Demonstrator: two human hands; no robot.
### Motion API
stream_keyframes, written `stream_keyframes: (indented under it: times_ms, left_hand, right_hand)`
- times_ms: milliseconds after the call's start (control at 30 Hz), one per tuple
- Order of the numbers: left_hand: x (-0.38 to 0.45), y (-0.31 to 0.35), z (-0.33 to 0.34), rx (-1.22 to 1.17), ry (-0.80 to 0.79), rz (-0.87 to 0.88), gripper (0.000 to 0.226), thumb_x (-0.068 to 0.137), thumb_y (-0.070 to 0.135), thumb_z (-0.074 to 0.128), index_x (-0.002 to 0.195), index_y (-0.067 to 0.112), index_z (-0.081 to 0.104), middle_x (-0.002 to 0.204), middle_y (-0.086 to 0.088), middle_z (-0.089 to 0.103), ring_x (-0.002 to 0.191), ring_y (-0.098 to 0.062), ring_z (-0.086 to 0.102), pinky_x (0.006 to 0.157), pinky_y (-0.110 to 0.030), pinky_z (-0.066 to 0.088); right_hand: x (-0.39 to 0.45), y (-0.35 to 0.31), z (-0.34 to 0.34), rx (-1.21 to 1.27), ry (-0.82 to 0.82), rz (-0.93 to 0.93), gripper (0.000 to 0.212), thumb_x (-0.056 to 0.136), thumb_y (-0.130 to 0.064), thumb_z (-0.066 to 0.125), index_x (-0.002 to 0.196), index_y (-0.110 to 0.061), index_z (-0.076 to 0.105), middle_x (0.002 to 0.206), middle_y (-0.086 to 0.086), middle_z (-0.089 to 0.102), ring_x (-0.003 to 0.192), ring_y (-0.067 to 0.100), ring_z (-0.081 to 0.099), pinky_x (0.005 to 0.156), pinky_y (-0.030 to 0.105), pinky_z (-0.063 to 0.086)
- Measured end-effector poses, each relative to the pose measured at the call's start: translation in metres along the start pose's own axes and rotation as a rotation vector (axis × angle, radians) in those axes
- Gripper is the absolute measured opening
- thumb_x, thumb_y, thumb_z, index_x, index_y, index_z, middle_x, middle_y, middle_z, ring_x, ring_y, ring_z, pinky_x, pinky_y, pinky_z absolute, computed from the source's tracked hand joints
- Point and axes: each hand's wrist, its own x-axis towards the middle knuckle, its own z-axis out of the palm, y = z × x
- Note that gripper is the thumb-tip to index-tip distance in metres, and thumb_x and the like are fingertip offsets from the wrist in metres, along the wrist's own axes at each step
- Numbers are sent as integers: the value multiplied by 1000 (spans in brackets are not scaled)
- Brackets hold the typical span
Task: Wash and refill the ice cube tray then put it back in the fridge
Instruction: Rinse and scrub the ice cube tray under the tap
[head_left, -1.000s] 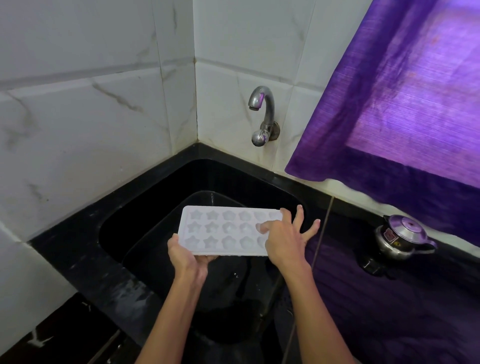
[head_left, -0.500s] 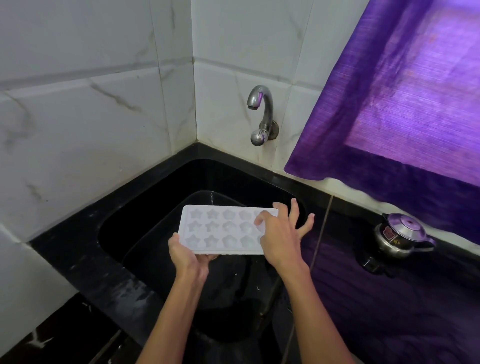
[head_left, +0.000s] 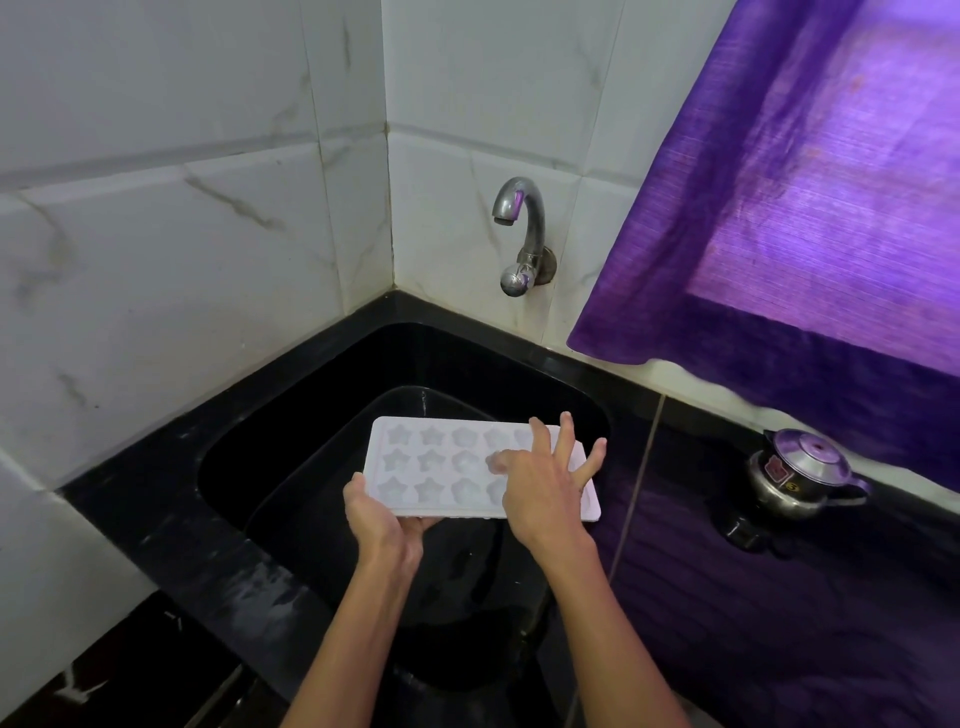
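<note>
The white ice cube tray (head_left: 457, 467) is held level over the black sink (head_left: 311, 415), its star moulds up. Since a second ago the right hand (head_left: 545, 488) has slid from the tray's far right edge inward, fingers spread, one fingertip now pressing into a middle mould; this looks like rubbing the cavities clean, so washing is under way. The left hand (head_left: 382, 525) pinches the near left corner, thumb on top. The tap (head_left: 519, 234) beyond both hands runs no water.

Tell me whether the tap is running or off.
Off. No stream falls from the tap spout toward the black sink, and the ice cube tray held over the sink sits clear of the spout.
</note>
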Motion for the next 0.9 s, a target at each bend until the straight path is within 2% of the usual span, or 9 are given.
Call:
stream_keyframes:
  times_ms: [167, 267, 367, 533, 700, 800, 900]
  left_hand:
    - [1, -1, -1, -19, 0, -9, 53, 101, 39, 19, 111, 9, 61, 101, -15, 68, 93, -36, 64, 67, -49, 53]
    - [4, -4, -2, 7, -16, -5, 58, 99, 40, 17, 116, 6, 61, 106, -19, 68, 97, -42, 63, 63, -47, 52]
    - [6, -3, -3, 5, -15, 0, 58, 99, 39, 17, 118, 5, 61, 107, -20, 68, 97, -42, 63, 66, -49, 53]
    - [6, -3, -4, 8, -4, -4, 57, 99, 39, 18, 117, 6, 61, 108, -20, 67, 98, -42, 63, 70, -53, 53]
    - [4, -2, -1, -13, -11, -18, 56, 100, 39, 18, 117, 7, 61, 107, -18, 68, 97, -40, 64, 68, -50, 53]
    - [3, -3, 0, -2, -15, -21, 57, 99, 39, 18, 118, 6, 61, 107, -20, 68, 97, -41, 64, 64, -46, 53]
    - [2, -4, 1, -5, -26, -27, 58, 99, 40, 18, 117, 6, 62, 106, -20, 68, 95, -41, 64, 65, -47, 53]
  right_hand:
    - [0, 0, 0, 20, 3, 0, 56, 81, 5, 53, 112, -40, 65, 156, 6, 21, 146, 36, -18, 105, 65, -20]
    - [0, 0, 2, 19, -5, 12, 58, 82, 4, 53, 120, -40, 61, 159, 8, 14, 145, 36, -19, 106, 65, -19]
    - [-1, -1, 4, 14, -8, -2, 62, 82, 6, 54, 125, -38, 59, 160, 9, 11, 145, 36, -20, 105, 66, -19]
    - [0, -1, 1, 16, -10, -8, 57, 82, 4, 54, 117, -40, 63, 156, 5, 20, 146, 35, -18, 105, 65, -20]
    - [-1, -2, 0, 73, 66, -9, 48, 81, 3, 53, 116, -31, 55, 152, 3, 23, 146, 33, -13, 110, 64, -14]
    - [-2, -7, 2, 78, 74, -71, 60, 77, 10, 50, 116, -36, 55, 155, 4, 18, 146, 33, -15, 109, 64, -17]
    - [-6, -14, 5, 41, 39, -111, 72, 78, 13, 47, 126, -41, 55, 160, 9, 7, 145, 36, -20, 106, 64, -20]
